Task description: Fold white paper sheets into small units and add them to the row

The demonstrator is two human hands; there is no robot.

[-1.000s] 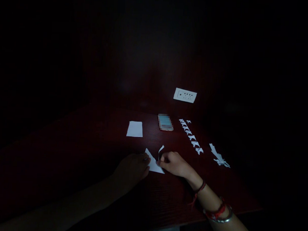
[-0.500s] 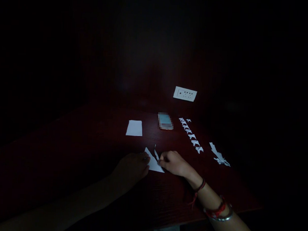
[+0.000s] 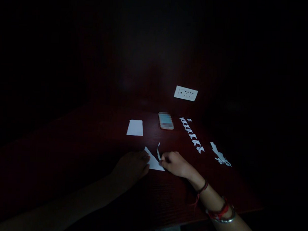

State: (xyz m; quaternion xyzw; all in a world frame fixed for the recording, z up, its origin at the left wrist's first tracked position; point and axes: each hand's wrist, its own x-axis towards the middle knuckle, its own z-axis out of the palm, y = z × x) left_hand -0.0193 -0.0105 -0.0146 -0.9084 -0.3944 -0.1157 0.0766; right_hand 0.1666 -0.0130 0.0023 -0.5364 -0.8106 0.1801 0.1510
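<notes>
A white triangular piece of paper (image 3: 154,163) lies on the dark red table between my hands. My left hand (image 3: 133,165) grips its left side, fingers closed over the edge, in deep shadow. A narrow paper strip (image 3: 158,150), partly torn from the slanted edge, stands up and curls away from the sheet. My right hand (image 3: 174,164) pinches this strip near its lower end, beside the right corner of the paper. Bracelets circle the right wrist.
Beyond my hands lie a white paper square (image 3: 135,127) and a phone (image 3: 166,121) with a blurred screen. To the right run a row of small paper pieces (image 3: 192,135) and a heap of paper strips (image 3: 220,156). A wall socket (image 3: 186,93) is behind.
The strip has come further away from the triangular paper, leaning right, and the gap between them is wider. My right hand has shifted very slightly; my left hand stays on the paper.
</notes>
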